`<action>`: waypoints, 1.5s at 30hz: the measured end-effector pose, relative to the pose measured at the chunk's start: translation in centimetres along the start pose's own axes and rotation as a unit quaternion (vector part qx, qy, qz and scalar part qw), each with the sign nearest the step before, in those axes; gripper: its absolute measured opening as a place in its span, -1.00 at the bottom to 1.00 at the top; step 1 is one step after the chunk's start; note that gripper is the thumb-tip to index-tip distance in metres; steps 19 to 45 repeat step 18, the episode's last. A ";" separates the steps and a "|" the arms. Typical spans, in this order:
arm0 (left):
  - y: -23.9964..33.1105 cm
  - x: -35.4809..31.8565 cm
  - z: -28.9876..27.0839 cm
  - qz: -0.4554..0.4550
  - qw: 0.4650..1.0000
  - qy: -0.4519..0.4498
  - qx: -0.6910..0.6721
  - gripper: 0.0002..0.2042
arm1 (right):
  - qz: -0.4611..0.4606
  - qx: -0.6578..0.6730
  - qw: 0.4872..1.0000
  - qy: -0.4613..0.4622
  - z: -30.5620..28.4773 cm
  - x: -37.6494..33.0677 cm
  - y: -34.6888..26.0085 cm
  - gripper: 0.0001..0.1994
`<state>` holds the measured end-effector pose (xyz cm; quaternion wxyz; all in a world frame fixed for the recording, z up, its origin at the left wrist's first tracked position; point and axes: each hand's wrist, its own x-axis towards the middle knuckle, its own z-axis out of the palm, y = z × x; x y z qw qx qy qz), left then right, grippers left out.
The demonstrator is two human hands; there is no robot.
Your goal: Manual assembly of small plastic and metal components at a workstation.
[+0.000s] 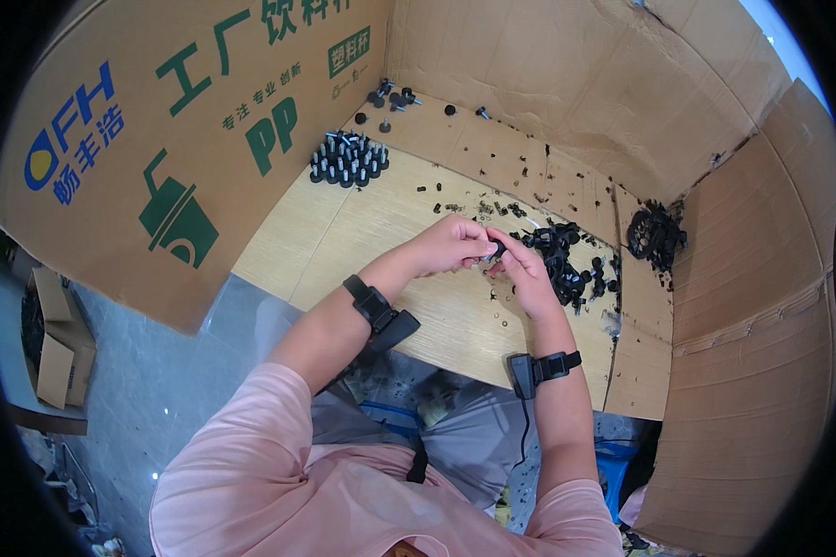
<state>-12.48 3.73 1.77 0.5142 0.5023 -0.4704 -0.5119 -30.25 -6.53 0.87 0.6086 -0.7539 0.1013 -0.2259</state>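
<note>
Over the middle of the work table, both hands meet around a small black round knob (498,248). My left hand (453,245) pinches it from the left, thumb and fingers pressed together. My right hand (524,275) closes on its other side with bent fingers. Part of the knob is hidden by the fingertips, and a bright bit shows beneath it. Just right of my right hand lies a loose pile of black plastic parts (557,252). Farther left, a tight group of black knobs with upright metal studs (347,161) stands on the table.
Cardboard walls (539,65) enclose the table at the back, left and right. A tangled heap of black scraps (657,236) sits near the right wall. Loose knobs (390,97) lie at the far left corner, and small black bits are scattered across the back. An opened carton (60,343) is at left.
</note>
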 end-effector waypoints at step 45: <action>-1.1 0.2 0.8 0.154 0.979 0.047 0.121 -0.79 | 0.023 0.045 0.999 0.007 -0.6 0.3 1.4 -0.68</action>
